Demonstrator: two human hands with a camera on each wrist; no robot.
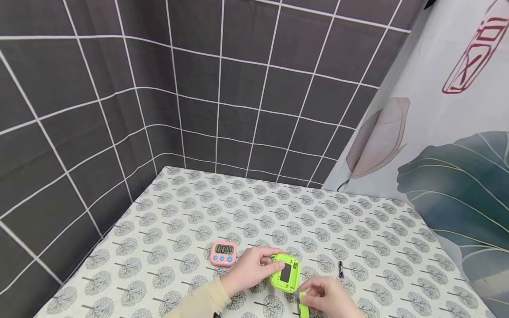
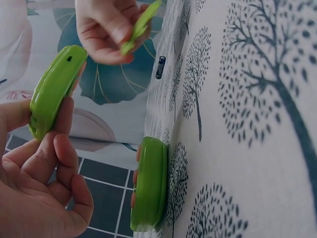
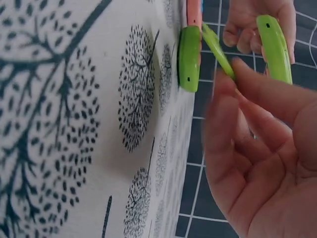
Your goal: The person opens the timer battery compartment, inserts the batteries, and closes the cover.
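In the head view my left hand (image 1: pixel 253 268) grips a lime-green timer (image 1: pixel 293 277) above the table, thumb on its back. That back faces up, with a dark rectangle and an uncovered recess. The left wrist view shows this timer (image 2: pixel 55 91) edge-on between thumb and fingers. Close by on the right, my right hand (image 1: pixel 328 295) pinches a thin green cover (image 1: pixel 304 304) between thumb and fingertips. The cover (image 3: pixel 218 49) also shows in the right wrist view, apart from the held timer. A small dark battery (image 1: pixel 340 269) lies on the cloth beyond my right hand.
A pink timer (image 1: pixel 223 253) with blue buttons lies on the tree-patterned tablecloth (image 1: pixel 191 263), left of my hands, reading 00:00. Another green timer (image 2: pixel 149 183) rests on the cloth in the left wrist view. Dark grid-patterned fabric (image 1: pixel 246 88) hangs behind the table.
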